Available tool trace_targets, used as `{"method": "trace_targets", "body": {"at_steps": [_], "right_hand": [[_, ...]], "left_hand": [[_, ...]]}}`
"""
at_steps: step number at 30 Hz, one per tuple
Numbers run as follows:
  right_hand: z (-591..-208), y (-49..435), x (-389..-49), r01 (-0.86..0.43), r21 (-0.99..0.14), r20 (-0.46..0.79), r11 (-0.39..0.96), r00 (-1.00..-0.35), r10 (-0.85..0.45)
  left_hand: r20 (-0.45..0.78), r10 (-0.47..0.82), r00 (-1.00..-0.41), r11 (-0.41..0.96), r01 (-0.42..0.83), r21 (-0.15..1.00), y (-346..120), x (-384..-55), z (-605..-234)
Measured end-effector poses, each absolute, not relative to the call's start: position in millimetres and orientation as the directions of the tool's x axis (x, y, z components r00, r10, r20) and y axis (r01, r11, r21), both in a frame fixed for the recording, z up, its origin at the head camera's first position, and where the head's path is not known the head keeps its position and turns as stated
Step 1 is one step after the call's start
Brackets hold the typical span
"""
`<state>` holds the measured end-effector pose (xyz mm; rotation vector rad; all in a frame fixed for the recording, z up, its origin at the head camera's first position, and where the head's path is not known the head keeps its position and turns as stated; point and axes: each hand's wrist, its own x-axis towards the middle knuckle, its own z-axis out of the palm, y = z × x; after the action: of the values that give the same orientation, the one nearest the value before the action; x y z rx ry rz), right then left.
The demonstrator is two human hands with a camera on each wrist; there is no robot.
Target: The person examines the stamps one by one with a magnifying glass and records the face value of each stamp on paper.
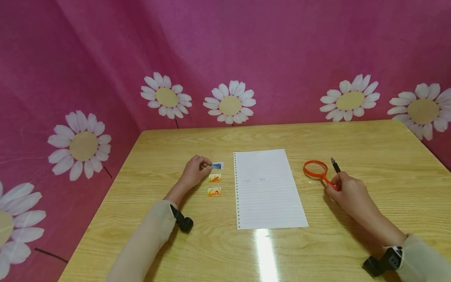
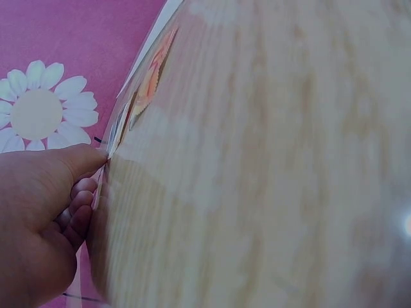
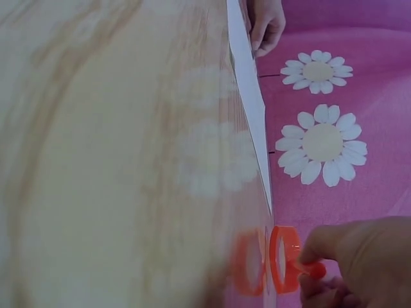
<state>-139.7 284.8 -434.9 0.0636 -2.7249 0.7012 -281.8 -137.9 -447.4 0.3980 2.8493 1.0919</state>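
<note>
My left hand (image 1: 195,171) pinches the left edge of a blue stamp (image 1: 217,166) on the table, thumb on top and the other fingers curled. Just nearer to me lie two yellow-and-red stamps, one (image 1: 215,178) above the other (image 1: 214,192). At the right, my right hand (image 1: 353,192) holds the handle of an orange-red magnifying glass (image 1: 324,177), its ring pointing left over the table. Beyond that hand a black fountain pen (image 1: 336,165) shows its nib end, the rest hidden by the fingers. In the right wrist view the ring (image 3: 277,256) stands close at the tabletop.
A lined sheet of paper (image 1: 269,203) with punched holes down its left side lies between the hands, bearing small handwritten figures. The wooden table (image 1: 183,250) ends at a pink curtain (image 1: 282,47) with white daisies behind and to the left.
</note>
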Motion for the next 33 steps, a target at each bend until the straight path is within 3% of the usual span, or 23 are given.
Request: {"method": "trace_targets", "body": {"at_steps": [13,25,33], "right_hand": [[-437.1,285.9,-138.3,-0.058,-0.402,0.139,0.914,-0.99,-0.002],[-439.0,284.9,-139.2,-0.12,-0.349,0.16,0.929,-0.985,-0.067],[-439.4,285.0,-138.7,-0.111,-0.376,0.127,0.92,-0.99,-0.068]], "left_hand": [[0.04,0.261,-0.964,0.718,0.222,0.659,-138.2,-281.0,-447.2],[0.022,0.253,-0.967,0.727,0.205,0.656,-137.5,-282.2,-446.1],[0.061,0.272,-0.96,0.706,0.243,0.666,-138.1,-282.3,-448.8]]}}
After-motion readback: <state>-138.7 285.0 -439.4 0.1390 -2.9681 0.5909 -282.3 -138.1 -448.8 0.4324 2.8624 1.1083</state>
